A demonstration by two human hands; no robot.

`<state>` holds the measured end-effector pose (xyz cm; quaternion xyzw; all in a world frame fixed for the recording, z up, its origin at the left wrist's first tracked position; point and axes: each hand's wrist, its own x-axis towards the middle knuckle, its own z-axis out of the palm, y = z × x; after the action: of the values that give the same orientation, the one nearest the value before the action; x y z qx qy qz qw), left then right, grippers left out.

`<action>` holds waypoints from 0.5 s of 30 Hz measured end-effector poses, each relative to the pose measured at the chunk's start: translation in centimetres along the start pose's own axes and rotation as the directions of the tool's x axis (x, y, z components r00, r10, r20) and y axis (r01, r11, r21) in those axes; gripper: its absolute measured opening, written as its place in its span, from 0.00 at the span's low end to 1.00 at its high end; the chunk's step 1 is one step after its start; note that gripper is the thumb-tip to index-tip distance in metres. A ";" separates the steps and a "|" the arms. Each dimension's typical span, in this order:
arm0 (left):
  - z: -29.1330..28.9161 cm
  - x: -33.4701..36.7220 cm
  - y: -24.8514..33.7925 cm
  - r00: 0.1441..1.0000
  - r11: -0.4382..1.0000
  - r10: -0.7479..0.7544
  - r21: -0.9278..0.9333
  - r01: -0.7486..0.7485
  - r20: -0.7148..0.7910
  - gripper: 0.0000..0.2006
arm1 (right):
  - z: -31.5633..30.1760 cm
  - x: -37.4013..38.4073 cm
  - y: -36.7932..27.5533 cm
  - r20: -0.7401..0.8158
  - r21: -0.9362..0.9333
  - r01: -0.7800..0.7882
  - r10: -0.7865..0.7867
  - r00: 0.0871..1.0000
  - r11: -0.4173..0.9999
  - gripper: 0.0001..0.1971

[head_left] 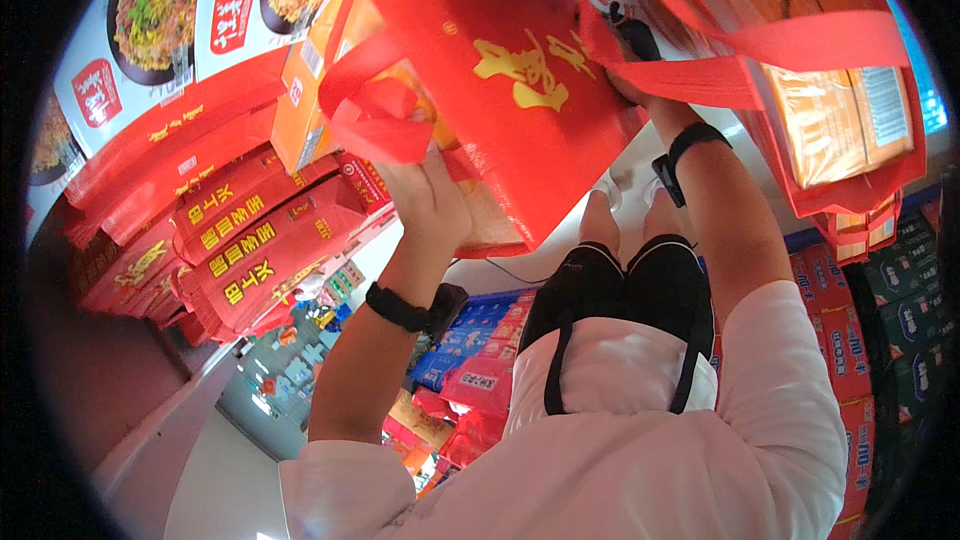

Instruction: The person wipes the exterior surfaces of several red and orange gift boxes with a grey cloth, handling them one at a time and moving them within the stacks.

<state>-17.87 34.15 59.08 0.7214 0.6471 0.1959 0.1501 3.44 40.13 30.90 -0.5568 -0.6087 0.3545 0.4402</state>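
Note:
A red gift bag with gold lettering hangs tilted in front of me, between my two hands. Orange packaging shows through its open left side, beside a wide red handle loop. My left hand is closed at the bag's lower left edge, its fingertips covered by the handle and bag. At the far right edge, my right hand grips the bag, its fingers mostly hidden behind red fabric. Another red bag, packed with clear-wrapped orange boxes, stands close to my right forearm, and its handles arch across near that hand.
On the left, flat red bags lie stacked beside an upright orange box. White cartons with food pictures rise behind them. Red packages and dark green packages line the right. Blue packages sit lower left of my legs.

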 end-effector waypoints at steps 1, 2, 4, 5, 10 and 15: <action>-0.3 0.2 -0.1 1.000 1.000 -0.007 0.003 0.007 -0.012 0.20 | 0.1 0.7 0.4 0.128 -0.056 -0.066 0.073 0.989 0.996 0.24; -0.5 0.5 -0.3 0.991 0.988 0.130 0.092 -0.127 -0.024 0.19 | 0.5 0.8 0.4 0.187 -0.095 -0.091 0.107 0.976 0.991 0.25; -1.0 0.3 -1.3 0.964 0.953 0.263 0.163 -0.255 -0.030 0.18 | 2.2 -0.1 -1.1 0.356 0.188 -0.402 0.319 0.878 0.896 0.28; -1.4 -0.3 -2.6 0.967 0.959 0.251 0.150 -0.243 -0.039 0.18 | 2.8 -0.4 -4.4 0.410 0.295 -0.445 0.308 0.858 0.846 0.29; -2.3 -0.7 -2.3 0.996 0.995 0.093 0.049 -0.093 -0.003 0.20 | -4.1 1.1 -25.5 0.482 0.173 0.040 -0.120 0.868 0.984 0.26; -1.8 -1.5 -4.1 0.989 0.990 0.137 0.042 -0.135 -0.063 0.21 | -3.7 3.8 -27.8 0.528 0.144 0.245 -0.283 0.801 0.959 0.29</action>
<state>-22.41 33.03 58.59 0.7598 0.6045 0.2170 0.1013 -3.29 40.12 58.37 -0.3277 -0.7674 0.4534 0.3133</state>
